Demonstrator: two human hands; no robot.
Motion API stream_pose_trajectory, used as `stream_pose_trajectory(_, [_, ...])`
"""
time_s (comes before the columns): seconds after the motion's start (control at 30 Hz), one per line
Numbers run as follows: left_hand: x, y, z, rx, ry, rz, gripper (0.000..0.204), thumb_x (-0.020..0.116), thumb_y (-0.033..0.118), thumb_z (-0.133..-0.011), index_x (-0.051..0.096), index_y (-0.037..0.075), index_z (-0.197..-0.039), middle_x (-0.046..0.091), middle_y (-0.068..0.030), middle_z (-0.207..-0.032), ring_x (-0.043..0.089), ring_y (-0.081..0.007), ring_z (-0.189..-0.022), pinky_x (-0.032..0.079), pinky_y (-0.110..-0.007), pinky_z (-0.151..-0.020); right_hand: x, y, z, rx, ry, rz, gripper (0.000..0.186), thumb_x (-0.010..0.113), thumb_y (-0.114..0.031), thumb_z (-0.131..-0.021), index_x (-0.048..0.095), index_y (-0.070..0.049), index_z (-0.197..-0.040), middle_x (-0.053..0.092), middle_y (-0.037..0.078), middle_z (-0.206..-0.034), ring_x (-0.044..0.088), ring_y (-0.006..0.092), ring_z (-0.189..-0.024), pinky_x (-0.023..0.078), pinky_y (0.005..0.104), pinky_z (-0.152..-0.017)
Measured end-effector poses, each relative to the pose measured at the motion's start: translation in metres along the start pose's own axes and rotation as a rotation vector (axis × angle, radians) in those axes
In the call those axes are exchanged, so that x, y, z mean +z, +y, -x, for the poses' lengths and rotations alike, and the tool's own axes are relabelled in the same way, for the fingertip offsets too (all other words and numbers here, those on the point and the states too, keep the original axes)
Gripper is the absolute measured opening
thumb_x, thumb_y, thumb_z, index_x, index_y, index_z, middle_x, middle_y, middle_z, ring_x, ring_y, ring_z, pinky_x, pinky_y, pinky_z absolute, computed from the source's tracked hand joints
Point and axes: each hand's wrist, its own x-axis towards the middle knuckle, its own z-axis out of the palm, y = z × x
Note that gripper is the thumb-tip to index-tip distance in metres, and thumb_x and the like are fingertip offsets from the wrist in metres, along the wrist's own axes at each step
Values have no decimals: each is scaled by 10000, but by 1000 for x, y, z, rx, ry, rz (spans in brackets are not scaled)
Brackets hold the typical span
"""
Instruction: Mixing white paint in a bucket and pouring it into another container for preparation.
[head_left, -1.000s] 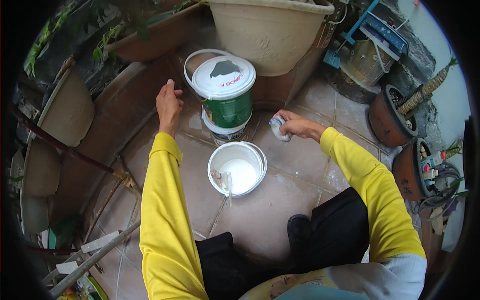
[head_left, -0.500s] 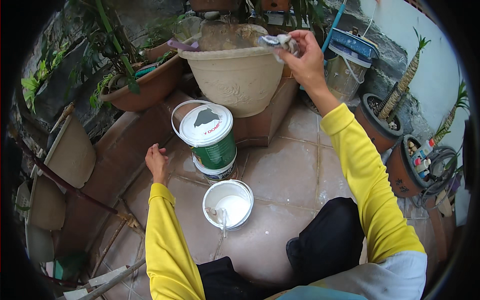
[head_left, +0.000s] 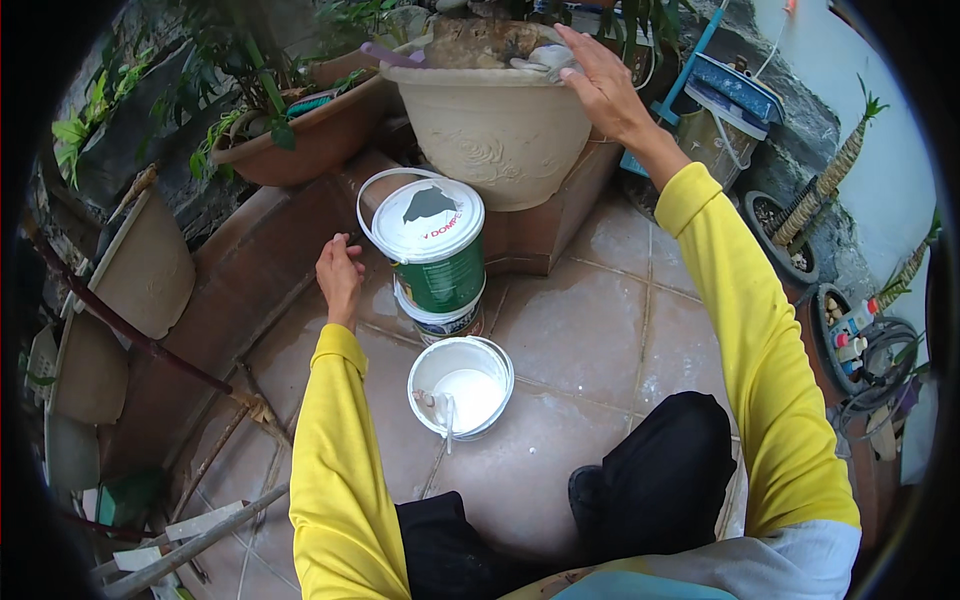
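Note:
My right hand (head_left: pixel 612 98) is at the right rim of a large cream plant pot (head_left: pixel 495 128) with a raised rose pattern. Its fingers are stretched out, and the thumb is beside a crumpled grey-white rag (head_left: pixel 545 60) lying on the rim. My left hand (head_left: pixel 340 275) hangs with loosely bent fingers, holding nothing, left of a green paint bucket (head_left: pixel 442 268) with a white lid. That bucket stands on top of another paint container (head_left: pixel 452 324). Nearer to me, an uncovered white bucket (head_left: pixel 490 405) contains white paint, and a brush-like tool with a pale handle (head_left: pixel 449 418) leans on its rim.
A brown planter (head_left: pixel 290 145) stands on the raised ledge at left. Sticks (head_left: pixel 215 560) lie at lower left. Behind my right arm are a clear bucket with a blue tray (head_left: pixel 735 95), potted plants (head_left: pixel 780 235) and a coiled hose (head_left: pixel 885 355).
The rag has left my right hand and now lies on the pot rim. The right fingers have straightened. My left hand has moved slightly up and right as the view shifted.

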Motion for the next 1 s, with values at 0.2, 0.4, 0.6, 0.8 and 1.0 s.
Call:
stream_pose_trajectory(0.2, [12,4,5,72,-59,40,434,553,424,-915,656,26,-1054,643,-39,-849,512,-77,-587,420,-246,-511,1,-28,15,-115,19,49,616,580,-170,-838,382,-65,-1412,387,161,-1444,383,305,-1324,286,386,-1101])
stream_pose_trajectory(0.4, [18,7,11,128,-95,3,417,648,383,-867,663,-8,-1013,623,-20,-764,515,-77,-592,415,-239,-533,10,-65,22,-14,47,304,831,665,-196,-725,280,-89,-1454,212,260,-1491,181,458,-1382,155,563,-1109])
stream_pose_trajectory(0.6, [24,3,7,163,-33,-91,343,657,300,-842,674,-13,-981,638,-31,-744,540,-88,-610,436,-244,-565,12,-87,28,-55,218,261,756,665,-155,-719,348,-70,-1400,271,261,-1428,234,486,-1310,197,547,-1080])
stream_pose_trajectory(0.8, [28,6,7,6,-48,32,282,653,232,-829,672,-23,-946,636,-40,-742,560,-105,-623,452,-257,-556,34,-95,58,22,185,47,515,624,-196,-783,524,-34,-1262,571,198,-1164,582,316,-1026,449,402,-901])
stream_pose_trajectory(1.0, [31,17,7,-119,-147,111,226,682,182,-815,654,-27,-896,621,-44,-736,560,-117,-610,471,-257,-537,104,-114,103,806,-574,-499,512,594,-276,-849,530,139,-1142,639,177,-860,644,246,-785,534,346,-602])
